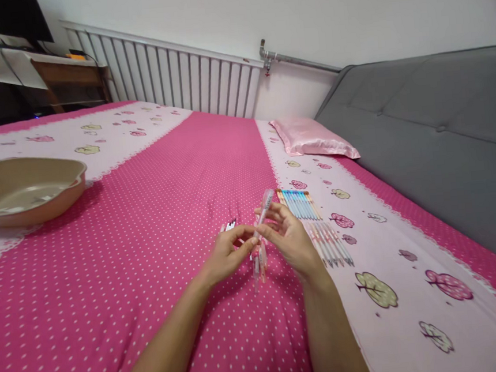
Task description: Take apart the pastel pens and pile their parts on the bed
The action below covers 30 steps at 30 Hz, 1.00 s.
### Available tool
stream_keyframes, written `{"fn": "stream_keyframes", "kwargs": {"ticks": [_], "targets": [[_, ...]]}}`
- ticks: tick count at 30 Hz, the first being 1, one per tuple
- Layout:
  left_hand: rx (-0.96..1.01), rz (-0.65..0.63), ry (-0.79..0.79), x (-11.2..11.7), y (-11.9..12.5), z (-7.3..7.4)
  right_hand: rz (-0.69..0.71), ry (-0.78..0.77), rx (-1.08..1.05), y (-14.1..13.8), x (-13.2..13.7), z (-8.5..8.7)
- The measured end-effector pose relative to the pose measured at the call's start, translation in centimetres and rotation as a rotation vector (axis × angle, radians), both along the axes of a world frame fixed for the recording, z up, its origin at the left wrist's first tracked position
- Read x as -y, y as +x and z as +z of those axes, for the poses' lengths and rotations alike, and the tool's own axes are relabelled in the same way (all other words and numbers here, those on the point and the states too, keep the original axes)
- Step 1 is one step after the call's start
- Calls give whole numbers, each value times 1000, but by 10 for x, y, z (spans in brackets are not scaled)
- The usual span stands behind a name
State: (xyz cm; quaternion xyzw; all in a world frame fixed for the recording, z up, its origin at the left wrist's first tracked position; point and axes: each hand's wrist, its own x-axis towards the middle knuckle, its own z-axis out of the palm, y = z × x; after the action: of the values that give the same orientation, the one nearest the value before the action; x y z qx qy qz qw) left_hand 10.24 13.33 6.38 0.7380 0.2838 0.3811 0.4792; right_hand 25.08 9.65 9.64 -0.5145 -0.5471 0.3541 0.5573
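Note:
Both hands meet over the bed around a clear pen barrel (264, 209), which slants up and away. My right hand (287, 236) is closed on the barrel between thumb and fingers. My left hand (233, 250) pinches at its lower end; the exact contact is partly hidden by the fingers. Beneath the hands lie several loose clear pen parts (260, 263), and small white and dark pieces (229, 226) show just beyond the left hand. Right of my right hand sit a row of blue pens (299, 203) and, nearer, a row of clear and pinkish pens (329, 242).
A beige basin (69, 196) stands at the left on the pink dotted bedspread (154, 206), with small pieces inside. A pink pillow (313, 137) lies by the grey headboard (433, 117). A white radiator (168, 65) runs along the wall; a desk (69, 80) is at back left.

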Motion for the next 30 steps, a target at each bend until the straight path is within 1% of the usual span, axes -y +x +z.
{"fn": "stream_keyframes", "kwargs": {"ticks": [3, 5, 8, 11, 17, 20, 22, 26, 28, 30], "targets": [[2, -32, -22, 0, 0, 1, 152, -32, -173, 1, 4, 6], [11, -52, -33, 0, 0, 1, 182, -51, -240, 1, 5, 8], [26, -82, -43, -1, 0, 0, 137, -72, -274, 0, 5, 7], [18, -77, -37, 0, 0, 0, 90, -71, -278, -1, 3, 4], [2, -36, -2, 1, 1, 0, -66, -7, -129, -2, -2, -1], [-1, -37, -4, 1, 1, 0, -85, 4, -110, -3, -3, -2], [20, -49, -30, 0, 1, -1, -52, 2, -160, -2, -2, -1], [78, -88, -86, 0, -1, -2, 80, -31, -298, 1, 2, 3], [97, -109, -101, 0, -1, -2, 142, -45, -327, 2, 4, 6], [111, -130, -111, 0, -2, -2, 176, -56, -332, 2, 5, 8]]}}
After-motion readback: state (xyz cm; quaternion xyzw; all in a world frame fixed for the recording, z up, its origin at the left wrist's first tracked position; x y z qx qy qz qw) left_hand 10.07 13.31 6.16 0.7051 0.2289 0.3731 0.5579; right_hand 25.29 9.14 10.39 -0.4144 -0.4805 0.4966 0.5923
